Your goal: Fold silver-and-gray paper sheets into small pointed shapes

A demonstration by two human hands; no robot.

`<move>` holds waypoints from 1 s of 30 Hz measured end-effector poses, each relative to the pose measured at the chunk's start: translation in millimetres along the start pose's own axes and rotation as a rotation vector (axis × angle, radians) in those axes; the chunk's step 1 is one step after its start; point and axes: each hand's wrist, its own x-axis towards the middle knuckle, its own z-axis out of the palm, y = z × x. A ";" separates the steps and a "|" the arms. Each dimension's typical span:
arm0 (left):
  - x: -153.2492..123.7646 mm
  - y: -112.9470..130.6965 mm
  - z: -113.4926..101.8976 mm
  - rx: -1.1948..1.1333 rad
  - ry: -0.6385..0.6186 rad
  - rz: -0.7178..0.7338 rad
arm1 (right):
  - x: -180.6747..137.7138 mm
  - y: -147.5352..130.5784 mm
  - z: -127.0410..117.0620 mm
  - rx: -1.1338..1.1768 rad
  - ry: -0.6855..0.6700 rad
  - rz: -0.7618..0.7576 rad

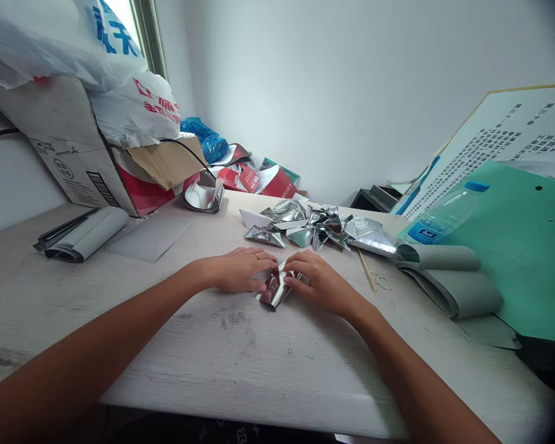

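Note:
A small piece of shiny silver foil paper [274, 291], partly creased, lies between my two hands in the middle of the white table. My left hand [240, 270] holds its left side, thumb near the front and fingers curled over the far edge; a ring is on one finger. On the other side my right hand [321, 280] grips the foil, with thumb and fingertips pressed on it. The hands cover part of its far edge. Just beyond them sits a pile of folded silver foil shapes [321, 227].
Grey curled sheets [462, 280], a stick [367, 270], a white elastic loop [382, 282] and a plastic bottle [448, 213] on a green board [527, 259] are at right. A folded sheet bundle [86, 237], a flat sheet [148, 237] and a carton [74, 148] with bags [134, 108] stand left.

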 end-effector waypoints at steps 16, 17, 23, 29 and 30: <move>1.1 -5.6 4.7 0.018 0.024 0.021 | -1.5 -1.0 0.2 0.082 -0.103 -0.071; 1.1 -5.7 4.7 0.017 0.024 0.022 | -1.3 -0.7 0.1 0.080 -0.103 -0.066; 0.9 -2.7 2.2 0.011 -0.013 -0.012 | -0.4 0.0 0.3 0.066 -0.112 -0.036; -0.5 0.9 -1.0 0.018 -0.025 -0.005 | -0.2 0.2 -0.6 0.054 -0.126 0.005; -0.6 1.0 -1.2 0.020 -0.022 -0.005 | -0.1 0.3 -0.7 0.053 -0.127 0.006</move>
